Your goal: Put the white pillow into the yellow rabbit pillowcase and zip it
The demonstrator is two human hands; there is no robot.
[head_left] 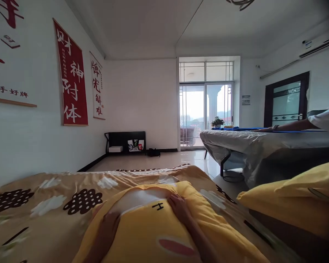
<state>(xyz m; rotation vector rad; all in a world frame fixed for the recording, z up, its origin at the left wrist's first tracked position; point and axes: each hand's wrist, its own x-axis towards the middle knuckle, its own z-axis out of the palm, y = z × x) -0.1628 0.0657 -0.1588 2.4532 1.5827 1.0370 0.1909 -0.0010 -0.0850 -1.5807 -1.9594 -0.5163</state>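
A yellow pillowcase with a printed letter H and a pink oval lies in front of me on a bed. White pillow filling shows through its open far end. My left hand is closed over the left side of the opening, its fingers curled at the cloth edge. On the right side, my right hand grips the pillowcase near the rim of the opening. The fingertips of both hands are partly hidden in the fabric.
Under the pillow spreads a brown patterned bedsheet. Another yellow pillow is at the right. Beyond it, a person's arm reaches over a table with a plastic cover. A black bench stands by the far wall.
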